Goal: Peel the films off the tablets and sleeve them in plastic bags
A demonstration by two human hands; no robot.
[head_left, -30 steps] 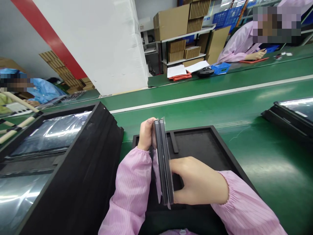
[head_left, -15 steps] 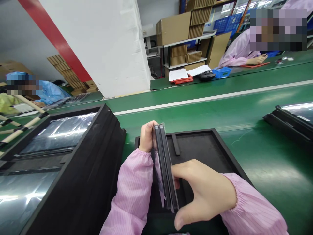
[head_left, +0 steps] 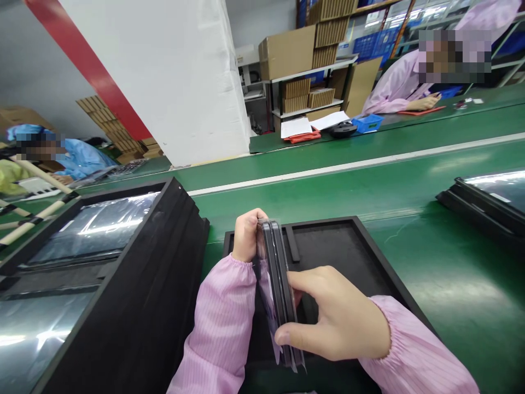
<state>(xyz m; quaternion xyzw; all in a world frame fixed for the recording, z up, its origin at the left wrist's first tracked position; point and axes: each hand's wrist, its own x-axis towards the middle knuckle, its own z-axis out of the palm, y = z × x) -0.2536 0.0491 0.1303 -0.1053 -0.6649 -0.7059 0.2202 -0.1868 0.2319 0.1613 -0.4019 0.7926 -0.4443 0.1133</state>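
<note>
Two thin dark panels (head_left: 278, 279) in clear film stand on edge, pressed together, above a shallow black foam tray (head_left: 348, 257). My left hand (head_left: 247, 234) grips their far top corner with curled fingers. My right hand (head_left: 334, 316) closes on their near end, thumb under the lower edge and fingers on the right face. Both sleeves are pink. The tray's bottom beneath the panels is partly hidden.
A tall stack of black trays (head_left: 135, 306) with bagged glossy panels stands at the left. Another tray with a panel (head_left: 488, 200) lies on the green conveyor (head_left: 430, 180) at the right. People sit at far left and far right; cardboard boxes (head_left: 287, 52) fill shelves behind.
My right hand has shifted its grip on the near end, the thumb coming up under the panels' lower edge. The panels stay upright, and the left hand keeps its hold.
</note>
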